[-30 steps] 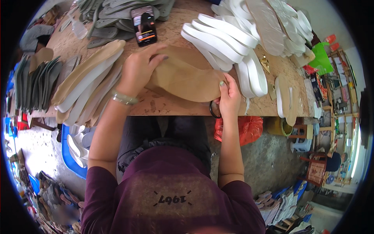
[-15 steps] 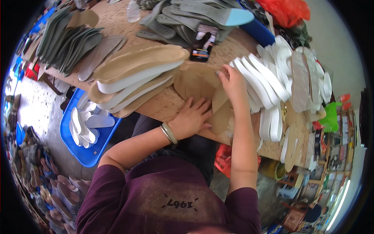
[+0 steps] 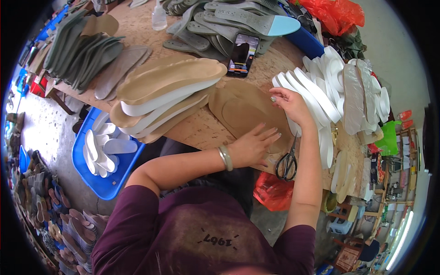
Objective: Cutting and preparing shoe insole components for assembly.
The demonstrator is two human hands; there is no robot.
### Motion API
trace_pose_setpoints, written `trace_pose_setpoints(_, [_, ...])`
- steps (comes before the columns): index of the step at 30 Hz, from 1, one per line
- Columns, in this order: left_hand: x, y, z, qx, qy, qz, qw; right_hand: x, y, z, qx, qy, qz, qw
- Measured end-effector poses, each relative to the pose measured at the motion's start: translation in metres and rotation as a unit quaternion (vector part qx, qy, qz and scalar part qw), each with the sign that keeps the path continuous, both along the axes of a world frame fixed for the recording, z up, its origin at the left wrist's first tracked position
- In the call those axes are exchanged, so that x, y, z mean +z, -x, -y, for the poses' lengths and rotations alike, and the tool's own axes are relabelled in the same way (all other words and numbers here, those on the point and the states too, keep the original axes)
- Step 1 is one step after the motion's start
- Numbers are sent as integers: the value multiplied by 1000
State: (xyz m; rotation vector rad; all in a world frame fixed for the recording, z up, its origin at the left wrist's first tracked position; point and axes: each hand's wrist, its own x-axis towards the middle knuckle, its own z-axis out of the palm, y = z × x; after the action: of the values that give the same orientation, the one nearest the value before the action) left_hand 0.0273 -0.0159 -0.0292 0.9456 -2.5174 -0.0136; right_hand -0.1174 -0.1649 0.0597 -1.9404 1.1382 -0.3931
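A tan, insole-shaped sheet [image 3: 243, 103] lies flat on the wooden worktable in front of me. My left hand [image 3: 254, 145] rests on its near edge, palm down with fingers spread. Just over the sheet's right part is my right hand [image 3: 293, 106], its fingers loosely bent and nothing visible between them. Black-handled scissors [image 3: 286, 166] lie at the table's near edge between my hands, the blades pointing away. To the left rises a stack of tan-topped white soles [image 3: 169, 87]. White soles [image 3: 311, 94] stand in a row right beside my right hand.
A phone [image 3: 243, 55] lies beyond the sheet, before a heap of grey insoles [image 3: 201, 30]. More grey insoles [image 3: 82, 55] are piled at far left, near a clear bottle [image 3: 159, 18]. A blue tray [image 3: 96, 185] of white pieces sits lower left; a red bag [image 3: 272, 192] hangs below the table.
The tan sheet's lifted, folded flap now lies flat, and my right hand has let go of it. Both hands have shifted right and nearer. The scissors have come into sight.
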Motion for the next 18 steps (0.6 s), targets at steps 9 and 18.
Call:
trace_pose_setpoints(9, [-2, -5, -21, 65, -64, 12, 996, -110, -69, 93, -87, 138, 54, 985])
trace_pose_setpoints(18, [150, -133, -84, 222, 49, -11, 974, -119, -79, 115, -41, 162, 88, 982])
